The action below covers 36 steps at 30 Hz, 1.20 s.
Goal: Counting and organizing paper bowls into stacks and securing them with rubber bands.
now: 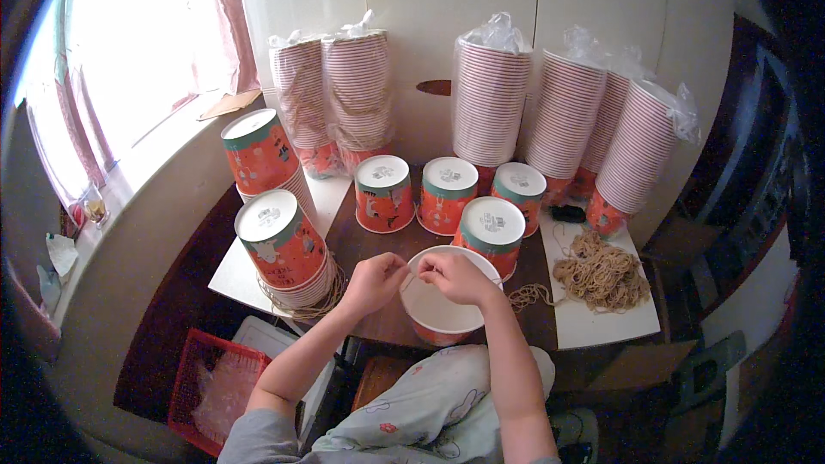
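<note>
An upright paper bucket (pixel 442 309) stands at the table's near edge, its white inside facing me. Above its rim, my left hand (pixel 376 283) and my right hand (pixel 455 277) are close together, fingertips pinched. A thin pale cord (pixel 405 284) shows at my left fingertips; another short bit of cord (pixel 496 281) shows beside my right hand at the rim. What lies between the right fingertips is mostly hidden. Right behind is an upside-down orange-and-green paper bucket (pixel 491 236). Loose tan cord (pixel 530 296) lies on the table to the right.
Upside-down buckets (pixel 382 193) stand farther back. Left is a bucket stack (pixel 279 245) with cord at its base. Tall plastic-wrapped stacks (pixel 491 103) line the wall. A tan cord heap (pixel 603 273) lies on a white board (pixel 593 326). A red basket (pixel 182 387) sits lower left.
</note>
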{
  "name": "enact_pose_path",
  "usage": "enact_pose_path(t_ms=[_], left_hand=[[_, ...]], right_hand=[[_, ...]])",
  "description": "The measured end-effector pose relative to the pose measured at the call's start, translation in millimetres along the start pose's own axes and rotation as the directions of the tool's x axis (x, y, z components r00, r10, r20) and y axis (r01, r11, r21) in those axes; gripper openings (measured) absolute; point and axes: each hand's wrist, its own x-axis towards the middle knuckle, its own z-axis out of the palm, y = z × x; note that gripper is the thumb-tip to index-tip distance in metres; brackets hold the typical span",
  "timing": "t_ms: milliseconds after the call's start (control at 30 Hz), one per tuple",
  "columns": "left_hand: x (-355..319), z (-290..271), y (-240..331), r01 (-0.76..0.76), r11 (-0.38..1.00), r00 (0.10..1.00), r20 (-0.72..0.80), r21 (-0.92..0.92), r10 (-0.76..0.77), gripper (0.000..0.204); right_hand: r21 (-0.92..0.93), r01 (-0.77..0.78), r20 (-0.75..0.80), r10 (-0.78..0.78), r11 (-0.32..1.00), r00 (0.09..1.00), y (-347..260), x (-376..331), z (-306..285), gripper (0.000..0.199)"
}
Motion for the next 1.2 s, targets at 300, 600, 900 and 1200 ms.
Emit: enact_pose_path(t_ms=[300, 600, 900, 1200], left_hand=[[-5, -4, -5, -0.030, 0.998, 1.000, 0.006, -0.046, 0.030, 0.016], [0, -22, 25, -0.341, 0.940, 0.939, 0.045, 0.018, 0.340, 0.015], [8, -17, 23, -0.349, 0.920, 0.937, 0.067, 0.175, 0.343, 0.010], [9, -22, 16, -0.382, 0.908, 0.923, 0.130, 0.171, 0.363, 0.009]], right_hand=[[0.275, 0.047, -0.059, -0.032, 0.960, 0.998, -1, 1, 7, 0.009], [0.216, -0.006, -0.074, 0.023, 0.976, 0.997, -4, -2, 1, 0.007], [0.412, -0.003, -0.063, 0.032, 0.911, 0.997, -13, -2, -3, 0.019], [0.787, 0.070, -0.209, 0.159, 0.612, 0.965, -5, 1, 7, 0.029]])
